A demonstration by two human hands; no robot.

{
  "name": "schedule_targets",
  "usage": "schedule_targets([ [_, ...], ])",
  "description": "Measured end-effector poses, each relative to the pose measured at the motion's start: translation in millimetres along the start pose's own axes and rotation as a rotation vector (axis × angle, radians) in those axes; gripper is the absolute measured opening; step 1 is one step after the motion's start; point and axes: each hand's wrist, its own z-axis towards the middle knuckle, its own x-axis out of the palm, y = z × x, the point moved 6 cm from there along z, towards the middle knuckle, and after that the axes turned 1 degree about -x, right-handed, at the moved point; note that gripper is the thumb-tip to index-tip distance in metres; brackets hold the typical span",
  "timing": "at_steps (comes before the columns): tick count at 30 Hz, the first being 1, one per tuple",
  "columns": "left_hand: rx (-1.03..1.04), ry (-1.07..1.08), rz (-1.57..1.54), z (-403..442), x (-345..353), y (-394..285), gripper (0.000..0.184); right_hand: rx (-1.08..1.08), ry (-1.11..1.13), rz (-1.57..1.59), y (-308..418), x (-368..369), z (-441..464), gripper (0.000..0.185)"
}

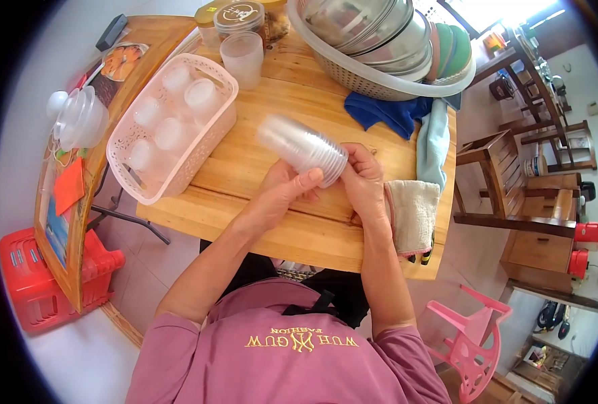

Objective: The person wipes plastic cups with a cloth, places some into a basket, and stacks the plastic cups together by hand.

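Observation:
A nested stack of clear plastic cups (299,145) lies tilted between my hands above the wooden table, its rims toward me and its closed ends pointing up and left. My left hand (285,192) is wrapped round the near part of the stack, thumb on top. At the rim end, the fingers of my right hand (365,176) pinch the cups' edges; the fingertips are partly hidden. To the left stands a pink plastic basket (134,180) holding several whitish translucent cups (169,133). A frosted plastic cup (242,60) stands behind it on the table.
Metal bowls (380,40) fill a large perforated basin (353,77) at the back right. Blue cloth (386,113), pale blue cloth (432,145) and a beige cloth (413,215) lie along the right edge. Lidded jars (239,17) stand behind. A pink chair (474,330) is on the floor.

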Motion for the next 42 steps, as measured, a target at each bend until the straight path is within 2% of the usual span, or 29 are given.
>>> schedule_targets([
  [3, 0.026, -0.049, -0.042, 1.4, -4.7, 3.7, 0.064, 0.034, -0.016, -0.106, 2.2, 3.5, -1.9, 0.011],
  [5, 0.051, -0.079, -0.041, -0.5, -6.6, 3.5, 0.064, -0.055, -0.056, -0.279, 6.2, 2.9, -2.6, 0.011],
  [11, 0.113, -0.143, -0.177, -1.7, -8.6, 0.3, 0.064, -0.149, -0.023, -0.415, 9.9, 5.8, -1.2, 0.012],
  [19, 0.255, -0.052, 0.095, -6.1, 1.3, -3.3, 0.065, -0.282, -0.021, -0.505, 14.7, 6.9, -1.2, 0.016],
  [24, 0.215, -0.097, 0.082, -7.8, -0.2, 0.4, 0.062, -0.302, 0.01, -0.54, 14.3, 9.8, -2.2, 0.018],
  [27, 0.201, -0.15, 0.045, -7.9, -5.3, 3.4, 0.059, -0.321, -0.073, -0.446, 13.2, 6.1, -2.1, 0.015],
  [29, 0.204, -0.19, 0.032, -8.0, -10.5, 4.9, 0.056, -0.026, -0.076, -0.169, 8.1, 0.8, -2.9, 0.013],
  [30, 0.217, -0.18, 0.004, -7.7, -11.0, 4.4, 0.054, -0.026, -0.075, -0.169, 12.8, -2.5, -2.8, 0.013],
  [32, 0.23, -0.17, -0.023, -7.4, -10.7, 5.0, 0.051, 0.045, 0.104, 0.003, 14.8, 1.6, -2.8, 0.017],
  [42, 0.295, -0.207, 0.046, -9.0, -7.3, 2.5, 0.044, 0.057, 0.225, 0.042, 11.4, 10.8, -7.4, 0.02],
])
